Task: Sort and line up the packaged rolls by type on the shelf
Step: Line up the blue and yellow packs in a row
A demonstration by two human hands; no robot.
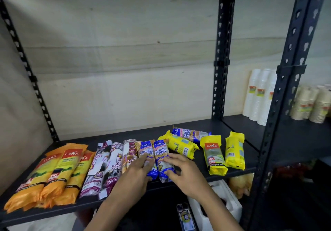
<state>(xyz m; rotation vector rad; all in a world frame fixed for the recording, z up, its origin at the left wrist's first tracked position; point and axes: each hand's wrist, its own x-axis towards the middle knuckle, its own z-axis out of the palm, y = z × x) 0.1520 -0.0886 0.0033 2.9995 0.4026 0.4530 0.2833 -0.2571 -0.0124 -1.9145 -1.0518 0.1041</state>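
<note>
On the black shelf (231, 128) lie packaged rolls in groups. Three orange rolls (59, 171) sit at the left, then three white-and-purple rolls (109, 164). Two blue rolls lie side by side in the middle: my left hand (138, 175) rests on the left blue roll (145, 150), and my right hand (180, 171) grips the right blue roll (161, 152). A third blue roll (189, 134) lies crosswise further back. One yellow roll (179, 145) lies slanted beside it. Two more yellow rolls (223, 153) lie near the shelf's right end.
Black slotted uprights (221, 55) frame the shelf. On the neighbouring shelf to the right stand white cup stacks (259, 94) and beige cup stacks (311, 103). White foam blocks (223, 202) sit on the level below. A pale wall backs the shelf.
</note>
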